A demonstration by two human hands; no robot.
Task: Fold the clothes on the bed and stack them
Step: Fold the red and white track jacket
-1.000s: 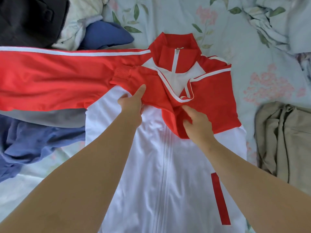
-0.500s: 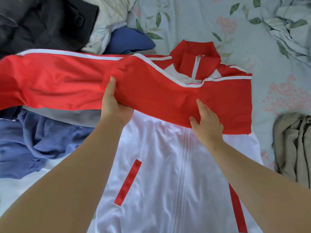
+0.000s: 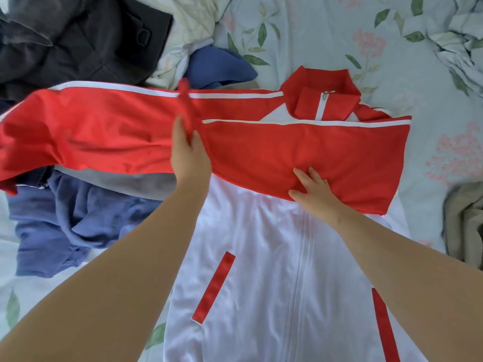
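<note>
A red and white zip jacket (image 3: 261, 270) lies front up on the floral bed, collar (image 3: 321, 95) away from me. One red sleeve (image 3: 313, 150) is folded flat across the chest; the other (image 3: 91, 137) stretches left over a pile of clothes. My left hand (image 3: 189, 155) is at the end of the folded sleeve and pinches its blurred red cuff (image 3: 186, 100) between thumb and fingers. My right hand (image 3: 311, 190) lies flat with fingers spread on the lower edge of the folded sleeve, near the zip.
A black garment (image 3: 78, 40) lies at the far left, and a blue one (image 3: 65, 223) with a grey piece (image 3: 136, 181) sits under the stretched sleeve. Another blue item (image 3: 219, 66) is behind it. A khaki garment (image 3: 465, 226) lies at the right edge. A crumpled floral quilt (image 3: 454, 35) is at top right.
The bunched sleeve has been spread flat across the chest. My left hand slid left along it to the cuff, which is lifting; my right hand now presses flat.
</note>
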